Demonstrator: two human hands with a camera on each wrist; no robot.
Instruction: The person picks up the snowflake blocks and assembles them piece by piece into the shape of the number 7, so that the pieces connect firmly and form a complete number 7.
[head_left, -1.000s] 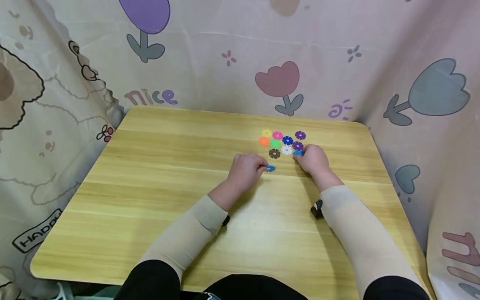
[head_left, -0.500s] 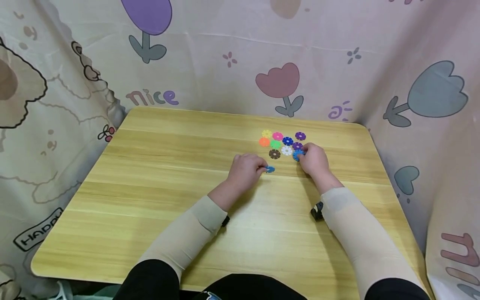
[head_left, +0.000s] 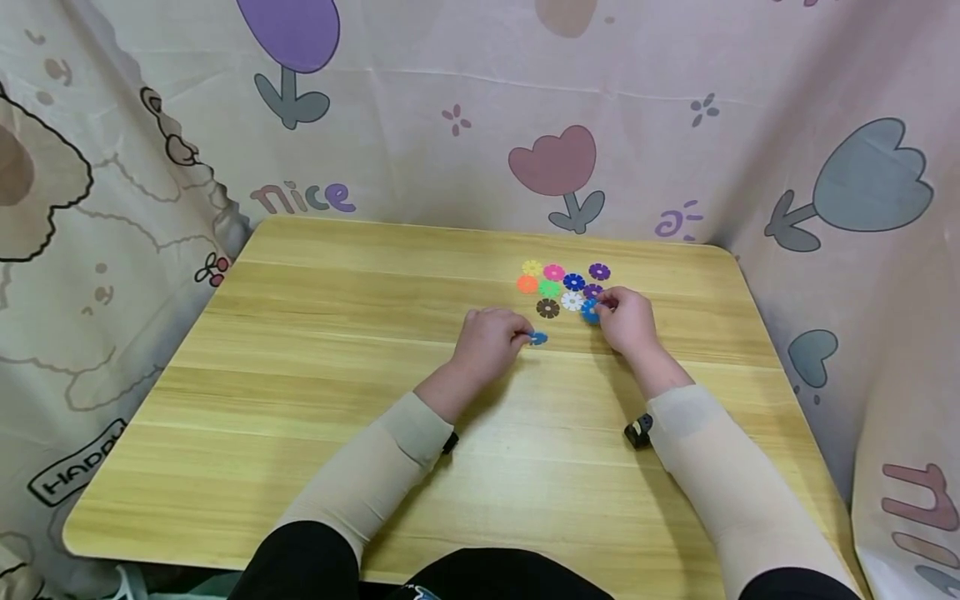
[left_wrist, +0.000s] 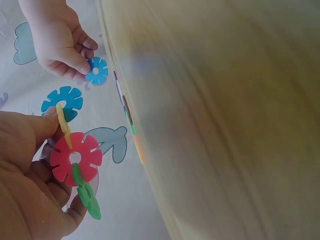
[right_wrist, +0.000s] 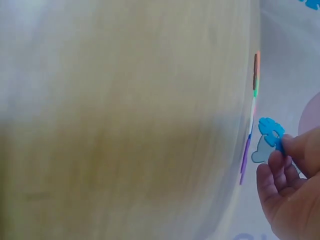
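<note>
My left hand (head_left: 491, 342) grips a joined chain of notched plastic snowflake discs above the table. In the left wrist view the chain runs from a blue disc (left_wrist: 75, 103) through a yellow disc (left_wrist: 64, 124) and a red disc (left_wrist: 90, 156) to green pieces (left_wrist: 87, 197). From the head only the blue end shows past my fingertips. My right hand (head_left: 628, 322) pinches a single blue snowflake disc (right_wrist: 267, 125) between thumb and fingers. That disc is apart from the chain, to its right.
Several loose snowflake discs lie flat in a cluster beyond my hands, among them a brown disc (head_left: 547, 315), an orange disc (head_left: 527, 284) and a purple disc (head_left: 599, 266). The wooden table (head_left: 315, 333) ends at a patterned curtain (head_left: 420, 167) behind and at both sides.
The blue disc in my right hand has turned from nearly edge-on to show its face, and has shifted slightly left. My left hand has stayed almost still with the chain.
</note>
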